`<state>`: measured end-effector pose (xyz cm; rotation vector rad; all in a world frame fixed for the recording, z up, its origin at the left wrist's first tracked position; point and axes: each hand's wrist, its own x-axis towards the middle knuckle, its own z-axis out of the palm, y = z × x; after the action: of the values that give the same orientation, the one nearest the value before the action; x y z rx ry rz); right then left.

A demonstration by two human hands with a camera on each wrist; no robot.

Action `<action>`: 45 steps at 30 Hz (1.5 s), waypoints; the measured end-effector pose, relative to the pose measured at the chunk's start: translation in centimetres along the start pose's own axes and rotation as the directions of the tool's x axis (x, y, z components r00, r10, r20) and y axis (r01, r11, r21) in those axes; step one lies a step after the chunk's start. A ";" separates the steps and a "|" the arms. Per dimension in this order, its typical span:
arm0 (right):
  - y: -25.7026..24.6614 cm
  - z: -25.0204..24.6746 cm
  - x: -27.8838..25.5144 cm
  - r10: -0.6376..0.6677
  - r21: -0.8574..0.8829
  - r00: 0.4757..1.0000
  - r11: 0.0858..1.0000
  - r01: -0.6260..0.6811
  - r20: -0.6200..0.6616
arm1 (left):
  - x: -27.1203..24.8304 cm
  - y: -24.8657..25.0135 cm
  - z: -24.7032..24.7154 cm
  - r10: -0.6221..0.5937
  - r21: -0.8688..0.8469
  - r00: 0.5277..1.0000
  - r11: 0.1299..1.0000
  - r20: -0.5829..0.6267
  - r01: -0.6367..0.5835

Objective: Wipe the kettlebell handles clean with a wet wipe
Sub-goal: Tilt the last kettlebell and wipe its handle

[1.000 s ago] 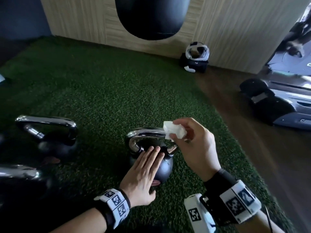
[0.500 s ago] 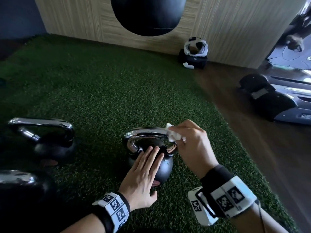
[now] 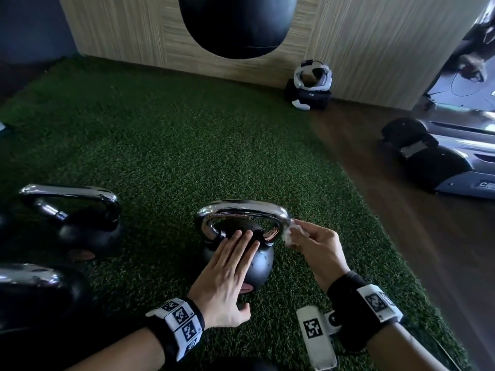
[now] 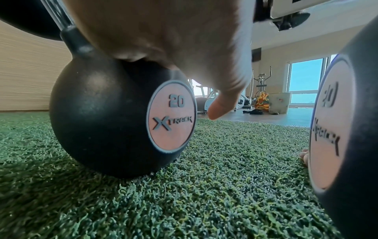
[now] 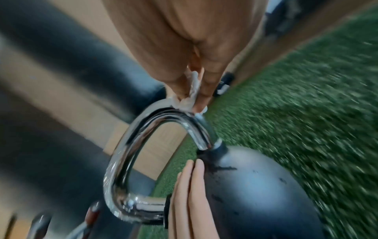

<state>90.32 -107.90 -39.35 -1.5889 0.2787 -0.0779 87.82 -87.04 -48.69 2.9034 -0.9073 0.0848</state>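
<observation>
A black kettlebell (image 3: 258,266) (image 4: 102,116) (image 5: 261,190) marked 20 stands on green turf, its chrome handle (image 3: 241,207) (image 5: 126,145) arching over it. My left hand (image 3: 227,274) (image 4: 174,32) lies flat on the ball with straight fingers (image 5: 190,194), steadying it. My right hand (image 3: 313,245) (image 5: 190,56) pinches a crumpled white wet wipe (image 3: 290,232) (image 5: 190,98) against the right bend of the handle.
Two more kettlebells (image 3: 80,226) (image 3: 34,295) stand to the left; one (image 4: 347,145) looms close in the left wrist view. A hanging black punch bag (image 3: 238,25) and white headgear (image 3: 312,79) are by the wooden wall. A treadmill (image 3: 442,162) stands on wood floor at right.
My right hand came down from above the handle and slid the wipe rightwards along it to its right bend. The left hand stayed flat on the ball.
</observation>
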 end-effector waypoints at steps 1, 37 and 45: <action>0.1 0.1 0.0 0.024 0.065 1.000 0.998 -0.024 0.004 | 0.0 0.0 0.0 0.003 -0.002 1.000 1.000 -0.004 -0.003; 0.0 -0.2 0.9 0.182 0.180 0.939 0.954 -0.241 0.291 | -0.2 -1.5 -12.6 -0.336 -0.641 0.770 0.758 -0.542 -0.120; 5.7 2.6 3.1 0.067 -0.171 0.981 0.985 -0.035 0.182 | 3.9 -1.5 -14.3 -0.306 -0.448 0.830 0.891 -0.467 0.076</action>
<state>93.10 -106.17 -45.52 -1.7409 0.1826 0.1377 91.53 -86.37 -34.26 2.3577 -0.4521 0.5725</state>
